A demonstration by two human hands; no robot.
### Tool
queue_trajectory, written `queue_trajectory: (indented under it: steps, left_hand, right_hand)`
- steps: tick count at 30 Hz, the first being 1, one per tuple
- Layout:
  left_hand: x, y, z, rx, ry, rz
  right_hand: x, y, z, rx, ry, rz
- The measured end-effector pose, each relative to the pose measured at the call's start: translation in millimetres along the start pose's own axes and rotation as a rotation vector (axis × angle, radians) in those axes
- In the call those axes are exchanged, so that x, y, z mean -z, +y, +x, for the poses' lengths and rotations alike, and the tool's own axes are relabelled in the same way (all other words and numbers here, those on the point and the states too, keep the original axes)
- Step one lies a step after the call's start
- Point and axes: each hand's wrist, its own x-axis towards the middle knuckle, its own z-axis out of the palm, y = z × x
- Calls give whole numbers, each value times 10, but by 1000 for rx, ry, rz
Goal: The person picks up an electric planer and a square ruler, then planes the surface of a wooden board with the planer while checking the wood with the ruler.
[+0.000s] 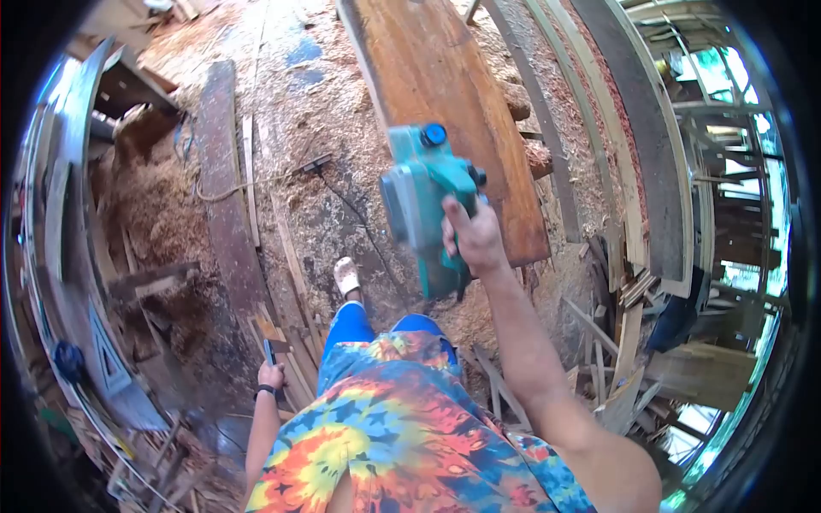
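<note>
The right hand [472, 241] clenches a green power tool [434, 205] (slightly blurred) near a plank [500, 184]; the left hand [271, 376] grips something slim [272, 350], perhaps metal.

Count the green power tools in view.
1. The green power tool is in the right hand, by the near end of the wide brown board. Others may be hidden among the scrap wood.

A woodworking workshop: pale curled wood shavings [321, 111] blanket the floor, a thick orange-brown wooden slab [445, 68] lies toward one o'clock, and long grey-brown planks [658, 128] line two o'clock.
</note>
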Motion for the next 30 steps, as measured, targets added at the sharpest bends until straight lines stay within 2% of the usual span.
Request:
queue_trajectory:
  steps: [3, 6, 9, 11, 12, 15, 16, 19, 20, 22, 24, 25, 26, 29, 30]
  left_hand:
    - [94, 705, -66, -56, -24, -116]
    - [155, 1052, -59, -128, -68, -134]
    - [225, 1124, 34, -179, -116, -86]
    - [276, 1111, 26, -178, -161, -63]
    - [324, 910, 204, -170, -208, -85]
    - [274, 906, -133, -154, -147, 70]
    - [297, 637, 70, -104, -182, 79]
    - [214, 558, -209, -55, -137, 317]
    - [213, 322, -85, 26, -147, 217]
    - [213, 252, -210, -121, -155, 565]
    - [198, -165, 102, -166, -191, 775]
    - [230, -285, 238, -119, -186, 875]
    - [135, 37, -144, -12, -152, 831]
    - [178, -117, 169, -170, -106, 1013]
    - [82, 400, -241, -88, -149, 945]
  right_hand:
    - [-263, -264, 847, 82, -1, 52]
    - [-516, -589, 1732, 168, -15, 51]
    - [-613, -708, 2521, 186, -97, 89]
    - [-578, -649, 2661, 158, -209, 211]
    - [-577, -653, 2569, 156, -191, 196]
    - [-528, -510, 2089, 205, -141, 100]
    - [-492, -461, 1797, 177, -97, 71]
    - [-337, -174, 827, 157, -42, 74]
    - [-283, -71, 486, 157, -25, 101]
    - [-175, 218, -123, 169, 87, -48]
    - [-109, 448, -740, 120, 159, -123]
    - [-91, 526, -1051, 86, 182, -138]
    - [-84, 599, -1303, 49, 186, -132]
    - [-73, 837, -1826, -25, 190, -128]
    - [-74, 884, -1903, -6, 193, -146]
